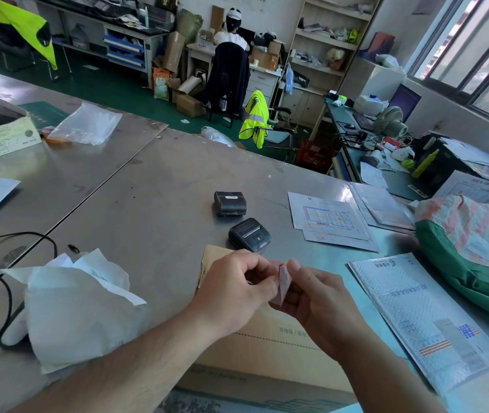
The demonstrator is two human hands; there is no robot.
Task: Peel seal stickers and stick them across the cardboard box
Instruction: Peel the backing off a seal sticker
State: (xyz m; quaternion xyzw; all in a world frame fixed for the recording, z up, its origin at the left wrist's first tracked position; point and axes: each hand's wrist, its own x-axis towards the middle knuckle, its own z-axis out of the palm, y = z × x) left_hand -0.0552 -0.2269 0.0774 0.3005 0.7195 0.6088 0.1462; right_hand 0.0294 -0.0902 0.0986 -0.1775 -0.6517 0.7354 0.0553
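Note:
A flat brown cardboard box (267, 350) lies on the steel table in front of me, mostly under my arms. Above it both hands hold a small seal sticker strip (283, 281), pale with an orange-red edge. My left hand (234, 293) pinches one side of the strip with curled fingers. My right hand (317, 299) pinches the other side, thumb on top. The strip stands nearly upright between my fingertips, and its lower part is hidden by my fingers.
Two black portable printers (230, 203) (249, 234) sit beyond the box. Crumpled white paper (82, 305) and a black cable (7, 290) lie at left. Printed sheets (331, 219), a bubble mailer (425, 323) and a green-and-orange sack (472, 248) lie at right. A person sits at a far desk.

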